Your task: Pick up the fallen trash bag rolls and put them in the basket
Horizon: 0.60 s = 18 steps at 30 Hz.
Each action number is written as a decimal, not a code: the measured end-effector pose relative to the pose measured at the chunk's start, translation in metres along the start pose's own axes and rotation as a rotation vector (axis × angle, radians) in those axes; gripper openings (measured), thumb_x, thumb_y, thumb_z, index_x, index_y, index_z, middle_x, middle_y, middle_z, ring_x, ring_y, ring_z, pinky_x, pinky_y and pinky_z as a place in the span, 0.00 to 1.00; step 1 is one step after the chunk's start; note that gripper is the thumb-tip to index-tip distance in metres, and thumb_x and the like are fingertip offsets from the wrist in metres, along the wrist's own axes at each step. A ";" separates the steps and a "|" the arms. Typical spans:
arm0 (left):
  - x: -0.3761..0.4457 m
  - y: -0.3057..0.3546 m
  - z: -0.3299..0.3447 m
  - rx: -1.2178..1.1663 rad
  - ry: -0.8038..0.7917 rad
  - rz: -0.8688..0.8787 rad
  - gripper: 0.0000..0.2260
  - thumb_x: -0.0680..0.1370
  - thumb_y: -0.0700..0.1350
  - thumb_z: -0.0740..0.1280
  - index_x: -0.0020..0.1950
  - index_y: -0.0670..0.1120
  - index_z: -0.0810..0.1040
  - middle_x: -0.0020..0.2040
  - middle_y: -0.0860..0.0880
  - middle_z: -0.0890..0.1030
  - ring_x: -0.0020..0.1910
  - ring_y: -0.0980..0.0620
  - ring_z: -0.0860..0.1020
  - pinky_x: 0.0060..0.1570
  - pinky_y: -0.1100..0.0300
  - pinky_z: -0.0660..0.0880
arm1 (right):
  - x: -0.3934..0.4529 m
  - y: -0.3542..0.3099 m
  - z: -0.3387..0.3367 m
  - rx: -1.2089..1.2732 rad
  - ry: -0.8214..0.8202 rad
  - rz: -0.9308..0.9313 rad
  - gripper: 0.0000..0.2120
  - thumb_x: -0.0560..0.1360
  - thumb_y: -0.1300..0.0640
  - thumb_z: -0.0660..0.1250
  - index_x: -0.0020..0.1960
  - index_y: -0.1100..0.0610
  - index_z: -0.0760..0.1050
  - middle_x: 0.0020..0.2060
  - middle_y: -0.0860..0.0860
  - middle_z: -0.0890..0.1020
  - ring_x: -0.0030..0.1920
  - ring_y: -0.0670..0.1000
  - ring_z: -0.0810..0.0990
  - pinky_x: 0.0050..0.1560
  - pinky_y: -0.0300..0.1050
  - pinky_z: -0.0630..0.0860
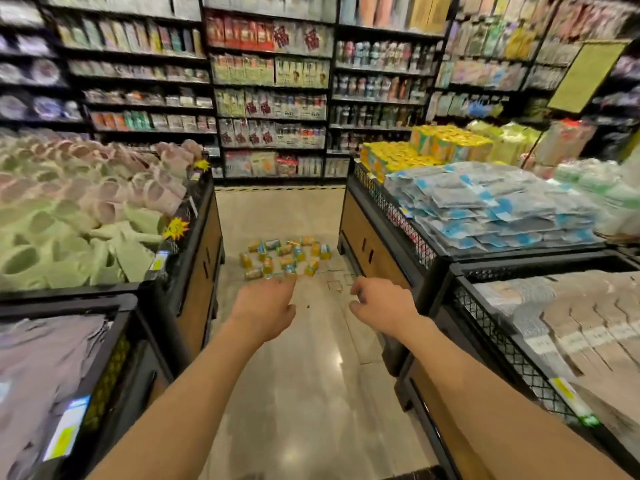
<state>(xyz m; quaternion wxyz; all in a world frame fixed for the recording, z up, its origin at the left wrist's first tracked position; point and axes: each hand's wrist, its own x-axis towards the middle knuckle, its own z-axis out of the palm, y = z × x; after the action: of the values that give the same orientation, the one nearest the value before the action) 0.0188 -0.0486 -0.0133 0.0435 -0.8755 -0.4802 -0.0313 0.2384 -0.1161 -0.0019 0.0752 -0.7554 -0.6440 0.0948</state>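
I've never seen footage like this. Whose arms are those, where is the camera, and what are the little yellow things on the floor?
There is no machine here: the arms belong to a person, and the single picture comes from a wide-angle camera worn on their head, looking forward and down. That is why the shelves seem to bend. The left hand and the right hand reach forward with loosely curled fingers, and neither holds anything. Ahead, on the shiny aisle floor, lies a scatter of small yellow and blue trash bag rolls. They are to be picked up. Display bins stand on both sides: the left bin is heaped with pale slippers, the right bin holds flat blue and grey packs. More of the yellow packs are stacked behind those.
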 end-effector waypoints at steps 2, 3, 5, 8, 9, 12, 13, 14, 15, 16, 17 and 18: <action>0.012 -0.021 0.007 -0.011 -0.004 -0.041 0.17 0.79 0.55 0.60 0.65 0.49 0.69 0.57 0.48 0.79 0.55 0.44 0.79 0.46 0.52 0.76 | 0.024 -0.007 0.008 -0.003 -0.006 -0.011 0.15 0.78 0.43 0.63 0.63 0.46 0.74 0.54 0.47 0.80 0.54 0.52 0.80 0.52 0.52 0.79; 0.019 -0.029 0.010 -0.018 -0.004 -0.059 0.18 0.79 0.55 0.60 0.66 0.50 0.69 0.57 0.49 0.79 0.55 0.45 0.79 0.47 0.52 0.77 | 0.036 -0.009 0.011 -0.003 -0.013 -0.016 0.15 0.78 0.43 0.63 0.62 0.46 0.75 0.55 0.47 0.81 0.54 0.52 0.80 0.52 0.52 0.79; 0.037 -0.040 0.016 -0.033 -0.014 -0.084 0.18 0.79 0.55 0.60 0.67 0.51 0.69 0.57 0.49 0.79 0.55 0.45 0.79 0.49 0.51 0.78 | 0.063 -0.012 0.015 -0.011 -0.028 -0.027 0.15 0.78 0.43 0.63 0.62 0.46 0.75 0.56 0.47 0.81 0.54 0.52 0.80 0.53 0.50 0.78; 0.074 -0.048 0.029 -0.054 -0.019 -0.103 0.18 0.79 0.56 0.60 0.66 0.51 0.70 0.58 0.49 0.79 0.56 0.45 0.79 0.49 0.51 0.78 | 0.110 -0.007 0.013 -0.015 -0.016 -0.037 0.14 0.78 0.44 0.63 0.61 0.46 0.75 0.56 0.47 0.81 0.55 0.52 0.80 0.51 0.49 0.78; 0.089 -0.050 0.034 -0.057 -0.022 -0.103 0.17 0.78 0.56 0.60 0.65 0.51 0.71 0.58 0.49 0.79 0.56 0.45 0.79 0.49 0.51 0.78 | 0.128 -0.002 0.012 -0.021 -0.011 -0.044 0.14 0.78 0.44 0.62 0.61 0.47 0.75 0.56 0.47 0.81 0.54 0.52 0.81 0.51 0.50 0.78; 0.140 -0.054 0.048 -0.038 -0.049 -0.092 0.17 0.78 0.55 0.60 0.64 0.50 0.71 0.57 0.49 0.79 0.55 0.45 0.79 0.48 0.51 0.78 | 0.183 0.015 0.007 -0.068 -0.014 -0.050 0.14 0.78 0.43 0.62 0.61 0.46 0.76 0.55 0.48 0.81 0.54 0.53 0.81 0.52 0.51 0.79; 0.160 -0.055 0.052 -0.022 -0.051 -0.089 0.16 0.79 0.55 0.60 0.64 0.50 0.71 0.57 0.48 0.79 0.55 0.45 0.79 0.48 0.51 0.78 | 0.204 0.021 0.005 -0.078 -0.012 -0.054 0.14 0.78 0.43 0.62 0.60 0.46 0.76 0.55 0.48 0.82 0.53 0.53 0.81 0.53 0.52 0.79; 0.180 -0.056 0.056 -0.012 -0.056 -0.086 0.16 0.79 0.55 0.60 0.64 0.50 0.71 0.57 0.48 0.79 0.55 0.45 0.79 0.47 0.51 0.78 | 0.224 0.028 0.003 -0.082 -0.016 -0.058 0.14 0.78 0.43 0.62 0.60 0.47 0.75 0.54 0.49 0.82 0.53 0.54 0.81 0.53 0.52 0.79; 0.202 -0.058 0.058 -0.005 -0.065 -0.087 0.16 0.79 0.55 0.60 0.63 0.50 0.72 0.57 0.48 0.79 0.55 0.45 0.79 0.46 0.52 0.78 | 0.244 0.034 0.002 -0.080 -0.022 -0.061 0.14 0.78 0.44 0.62 0.60 0.47 0.75 0.54 0.49 0.82 0.53 0.54 0.81 0.52 0.52 0.79; 0.224 -0.061 0.060 0.002 -0.075 -0.088 0.15 0.79 0.55 0.60 0.63 0.50 0.72 0.57 0.48 0.79 0.55 0.45 0.79 0.44 0.52 0.76 | 0.265 0.040 0.000 -0.077 -0.028 -0.063 0.13 0.78 0.44 0.62 0.60 0.47 0.75 0.54 0.49 0.82 0.54 0.53 0.81 0.52 0.51 0.79; 0.245 -0.064 0.060 0.015 -0.085 -0.089 0.14 0.79 0.54 0.59 0.61 0.49 0.71 0.56 0.47 0.79 0.54 0.45 0.79 0.42 0.53 0.74 | 0.285 0.046 -0.003 -0.077 -0.033 -0.070 0.13 0.78 0.45 0.62 0.60 0.47 0.76 0.54 0.49 0.82 0.54 0.54 0.81 0.52 0.51 0.79; 0.265 -0.067 0.061 0.028 -0.091 -0.091 0.13 0.79 0.54 0.59 0.60 0.48 0.71 0.55 0.47 0.79 0.53 0.44 0.79 0.40 0.53 0.72 | 0.304 0.050 -0.005 -0.079 -0.039 -0.079 0.13 0.78 0.45 0.62 0.60 0.47 0.76 0.54 0.49 0.82 0.54 0.54 0.80 0.52 0.51 0.78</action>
<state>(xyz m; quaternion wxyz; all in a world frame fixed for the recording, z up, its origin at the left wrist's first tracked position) 0.1057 0.2159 -0.0447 0.0322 -0.8526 -0.5213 0.0133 0.3345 0.1761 -0.0228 0.0364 -0.7298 -0.6779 0.0812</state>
